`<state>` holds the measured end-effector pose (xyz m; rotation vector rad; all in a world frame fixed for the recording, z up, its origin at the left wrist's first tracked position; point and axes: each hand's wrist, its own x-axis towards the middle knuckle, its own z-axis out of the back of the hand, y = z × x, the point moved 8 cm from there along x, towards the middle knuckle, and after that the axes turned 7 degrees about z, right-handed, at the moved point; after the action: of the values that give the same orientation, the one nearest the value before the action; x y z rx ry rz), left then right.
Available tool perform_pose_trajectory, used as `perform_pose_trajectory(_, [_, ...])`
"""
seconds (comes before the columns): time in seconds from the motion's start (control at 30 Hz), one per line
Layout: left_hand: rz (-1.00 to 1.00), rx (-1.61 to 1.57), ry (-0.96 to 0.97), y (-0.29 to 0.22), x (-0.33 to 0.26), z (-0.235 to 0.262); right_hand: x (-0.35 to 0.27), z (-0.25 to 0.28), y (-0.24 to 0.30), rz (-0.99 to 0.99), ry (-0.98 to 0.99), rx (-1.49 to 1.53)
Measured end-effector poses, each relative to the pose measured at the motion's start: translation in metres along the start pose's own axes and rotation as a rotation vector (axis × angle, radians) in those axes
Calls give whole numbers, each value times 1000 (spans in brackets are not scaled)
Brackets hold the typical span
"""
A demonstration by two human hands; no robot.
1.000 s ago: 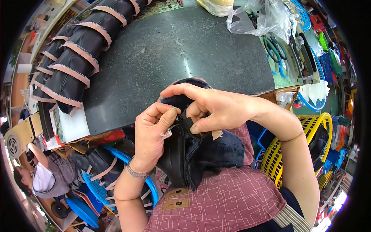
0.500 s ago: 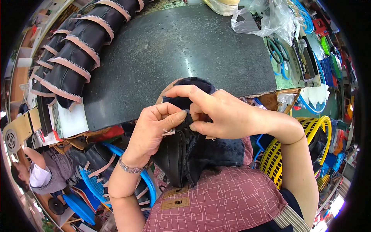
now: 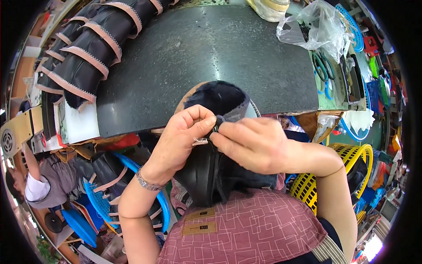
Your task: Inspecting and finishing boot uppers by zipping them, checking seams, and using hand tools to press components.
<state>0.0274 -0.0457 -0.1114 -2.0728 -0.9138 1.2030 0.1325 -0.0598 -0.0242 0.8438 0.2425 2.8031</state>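
A black leather boot upper (image 3: pixel 196 175) with a dark zipper (image 3: pixel 215 176) down its middle hangs over my lap. My left hand (image 3: pixel 176 138) is closed, pinching the upper's edge near the top end of the zipper between thumb and forefinger. Right beside those fingertips, my right hand (image 3: pixel 259 143) is closed too, its fingers slightly blurred and pressed on the zipper's end. What exactly lies under the right fingertips is hidden. Beyond both hands, the upper's dark fleece lining (image 3: pixel 220 97) leans against the table's front edge. A frayed pale strip (image 3: pixel 200 141) sticks out by my left thumb.
Black boot pieces with pink zigzag-cut strips (image 3: pixel 83 61) are stacked on the dark tabletop (image 3: pixel 176 57) at left. Scissors (image 3: pixel 323 66) and a clear plastic bag (image 3: pixel 321 28) lie at right. Yellow (image 3: pixel 303 189) and blue baskets (image 3: pixel 165 207) flank me; another person (image 3: pixel 48 180) sits at far left.
My right hand's raised forefinger has come down, and its fingers have closed in at the zipper's end. More of the fleece lining shows beyond the hands. My left hand keeps its pinch.
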Motion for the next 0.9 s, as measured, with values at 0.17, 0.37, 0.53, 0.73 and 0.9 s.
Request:
perform_pose_trajectory(0.17, [-137, 2, -130, -1, -7, -3, -11, 1, 21, 249, -216, -76])
perform_pose_trajectory(0.37, [-109, -32, -112, 4, -5, 4, -15, -2, 16, 196, -260, -210])
perform_pose_trajectory(0.53, [7, 72, -69, 8, -6, 1, -14, -6, 13, 152, -198, -230])
perform_pose_trajectory(0.73, [-300, 456, -228, -47, -30, -2, 12, 14, 38, 452, -138, -326])
perform_pose_trajectory(0.9, [-812, 496, -626, -132, -58, 29, 21, 66, 48, 506, -271, -217])
